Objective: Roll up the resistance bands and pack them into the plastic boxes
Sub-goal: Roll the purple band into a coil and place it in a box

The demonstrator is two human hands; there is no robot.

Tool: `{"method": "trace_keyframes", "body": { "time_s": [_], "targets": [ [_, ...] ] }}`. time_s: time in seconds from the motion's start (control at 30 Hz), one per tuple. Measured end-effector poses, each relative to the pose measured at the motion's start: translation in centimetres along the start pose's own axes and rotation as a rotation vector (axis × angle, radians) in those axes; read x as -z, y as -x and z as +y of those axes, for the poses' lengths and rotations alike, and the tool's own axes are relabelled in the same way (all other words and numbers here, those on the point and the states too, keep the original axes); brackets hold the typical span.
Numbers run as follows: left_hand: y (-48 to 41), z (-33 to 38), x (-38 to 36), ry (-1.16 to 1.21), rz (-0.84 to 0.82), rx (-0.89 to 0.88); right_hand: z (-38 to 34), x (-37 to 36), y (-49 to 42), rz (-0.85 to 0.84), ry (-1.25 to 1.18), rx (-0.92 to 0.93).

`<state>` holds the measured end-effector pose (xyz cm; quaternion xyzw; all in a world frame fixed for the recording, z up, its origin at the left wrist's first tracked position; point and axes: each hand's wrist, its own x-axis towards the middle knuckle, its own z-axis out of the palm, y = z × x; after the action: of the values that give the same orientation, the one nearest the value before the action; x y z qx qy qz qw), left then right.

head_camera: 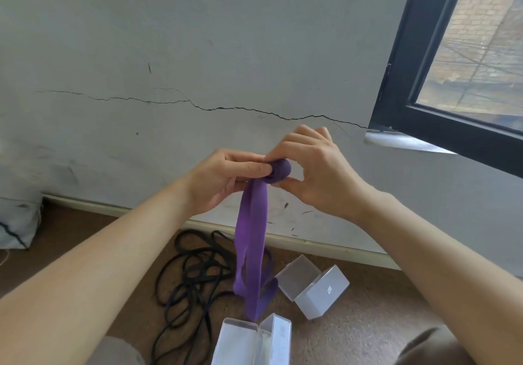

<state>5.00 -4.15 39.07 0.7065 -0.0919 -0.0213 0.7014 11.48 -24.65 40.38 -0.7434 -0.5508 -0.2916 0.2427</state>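
Left grip [223, 178] and right grip [314, 172] pinch the purple band [252, 237] at its tight roll; its flat tail hangs free over clear boxes [319, 288], black bands [192, 274] leftward.

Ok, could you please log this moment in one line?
rolling | purple band partly rolled, tail hanging | left hand, right hand pinch roll

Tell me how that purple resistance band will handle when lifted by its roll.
Probably floppy: the purple resistance band hangs limp and twisted below the roll. Likely light: the left hand and right hand hold it by a pinch. The roll may uncoil if the grip eases.
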Motion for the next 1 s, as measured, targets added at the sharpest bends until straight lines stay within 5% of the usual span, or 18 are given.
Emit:
{"method": "trace_keyframes", "body": {
  "time_s": [0.3,0.67,1.0],
  "targets": [
    [-0.1,0.7,0.2,-0.006,-0.045,-0.124,-0.3,-1.1,0.0,0.385,0.008,-0.056],
    [-4.1,7.9,1.2,0.019,0.168,-0.354,1.9,0.0,-9.3,0.667,0.072,-0.089],
    [-5.0,11.1,-0.1,0.07,0.373,-0.564,0.4,1.6,-12.4,0.756,-0.416,-0.29]
  ]
}}
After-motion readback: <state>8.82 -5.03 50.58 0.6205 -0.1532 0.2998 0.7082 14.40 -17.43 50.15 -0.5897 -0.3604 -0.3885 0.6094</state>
